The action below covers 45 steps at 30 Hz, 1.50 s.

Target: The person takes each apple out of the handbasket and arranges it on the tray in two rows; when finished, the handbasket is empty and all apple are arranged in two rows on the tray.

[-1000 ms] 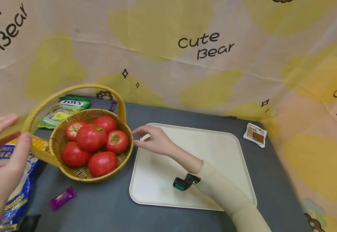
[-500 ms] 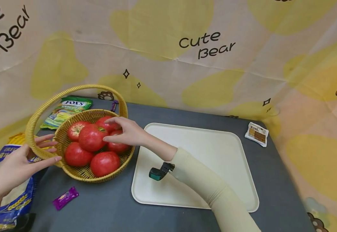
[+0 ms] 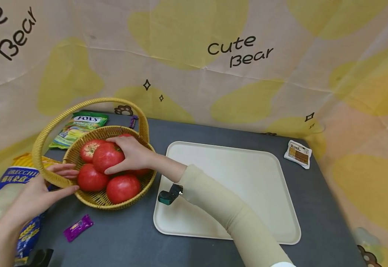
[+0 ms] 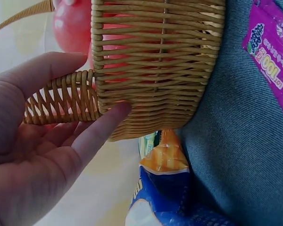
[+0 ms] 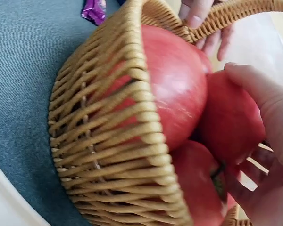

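Observation:
A yellow wicker basket with a tall arched handle holds several red apples. My right hand reaches over the basket's right rim and grips the topmost apple, thumb on its near side and fingers on its far side. Other apples lie close around it in the right wrist view. My left hand holds the basket's left side where the handle joins the rim. In the left wrist view, its thumb and fingers lie on either side of the handle base.
A cream tray lies right of the basket, under my right forearm. A blue and yellow bag sits at the left, a green FOX'S candy bag behind the basket. A purple wrapped candy lies in front; a small white-brown packet far right.
My left hand has come in from the left and taken hold of the basket by the handle base. My right hand has moved left from the tray's edge onto the top apple and gripped it.

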### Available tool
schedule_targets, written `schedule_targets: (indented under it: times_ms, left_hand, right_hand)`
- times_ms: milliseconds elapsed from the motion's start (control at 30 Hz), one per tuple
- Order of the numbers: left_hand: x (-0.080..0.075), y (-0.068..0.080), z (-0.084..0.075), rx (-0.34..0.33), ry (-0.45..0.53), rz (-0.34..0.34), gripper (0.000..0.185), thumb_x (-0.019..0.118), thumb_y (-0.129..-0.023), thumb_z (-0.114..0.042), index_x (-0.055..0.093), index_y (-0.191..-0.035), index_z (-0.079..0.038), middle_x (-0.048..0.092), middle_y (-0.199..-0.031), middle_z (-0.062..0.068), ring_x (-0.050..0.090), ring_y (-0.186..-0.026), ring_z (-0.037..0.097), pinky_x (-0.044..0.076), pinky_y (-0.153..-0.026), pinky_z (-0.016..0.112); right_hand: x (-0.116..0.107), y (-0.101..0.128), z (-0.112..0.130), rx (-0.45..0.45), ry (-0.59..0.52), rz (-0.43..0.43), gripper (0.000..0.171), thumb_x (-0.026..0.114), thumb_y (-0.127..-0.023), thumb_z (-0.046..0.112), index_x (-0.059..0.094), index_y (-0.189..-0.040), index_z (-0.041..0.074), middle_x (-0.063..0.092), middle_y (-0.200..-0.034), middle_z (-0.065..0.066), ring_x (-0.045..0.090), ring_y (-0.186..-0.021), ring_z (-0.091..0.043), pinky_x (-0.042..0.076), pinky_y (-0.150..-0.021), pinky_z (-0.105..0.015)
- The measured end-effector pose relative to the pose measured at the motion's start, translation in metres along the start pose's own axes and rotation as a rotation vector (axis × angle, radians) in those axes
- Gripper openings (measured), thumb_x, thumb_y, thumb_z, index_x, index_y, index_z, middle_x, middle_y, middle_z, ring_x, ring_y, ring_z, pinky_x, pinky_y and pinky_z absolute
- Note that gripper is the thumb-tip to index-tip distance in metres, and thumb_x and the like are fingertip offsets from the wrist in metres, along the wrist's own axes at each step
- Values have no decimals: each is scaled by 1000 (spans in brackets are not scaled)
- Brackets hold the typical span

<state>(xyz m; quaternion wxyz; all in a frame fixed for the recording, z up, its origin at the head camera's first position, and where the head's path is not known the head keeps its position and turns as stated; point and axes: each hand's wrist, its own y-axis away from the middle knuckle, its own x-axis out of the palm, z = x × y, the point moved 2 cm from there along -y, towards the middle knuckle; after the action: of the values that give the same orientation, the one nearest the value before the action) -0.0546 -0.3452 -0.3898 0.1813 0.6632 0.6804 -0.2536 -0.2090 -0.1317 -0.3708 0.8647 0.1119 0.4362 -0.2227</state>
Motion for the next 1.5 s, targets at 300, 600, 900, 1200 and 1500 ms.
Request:
schedule_targets:
  times_ms: [300,600,900,1200,1500]
  left_hand:
    - [3,1,2,-15,-6,-23,51,75,-85,-6,48,-128,3,64,-103,-22,56,-97,-15,34,-81,2]
    - [6,6,5,-3,-49,-66,52,76,-85,-9,50,-128,4,66,-103,-21,51,-98,-19,26,-83,1]
    - [7,10,8,-79,-7,-90,56,74,-88,-14,46,-133,3,58,-103,-31,38,-103,-22,5,-110,63]
    - [9,7,7,-62,-33,-96,52,73,-88,-13,49,-132,-2,60,-105,-28,46,-101,-19,24,-84,1]
    - [10,6,6,-22,-9,-98,47,73,-87,-9,52,-129,-4,62,-105,-25,49,-101,-17,27,-81,1]
  right_hand:
    - [7,8,0,-30,11,-120,87,77,-76,49,38,-146,14,48,-139,3,37,-126,-7,34,-100,-20]
    - [-13,55,-6,10,-227,-259,88,83,-72,41,38,-145,24,44,-136,1,45,-118,-6,49,-81,-19]
    - [-37,106,-51,52,-204,-403,86,86,-71,32,41,-143,18,45,-134,-3,47,-120,-15,51,-86,-29]
    - [-31,137,-112,283,-73,-412,87,88,-68,29,43,-141,16,43,-133,-6,48,-119,-22,52,-88,-39]
    - [-22,145,-129,345,35,-367,91,89,-66,32,43,-142,16,42,-135,-7,43,-122,-25,52,-87,-40]
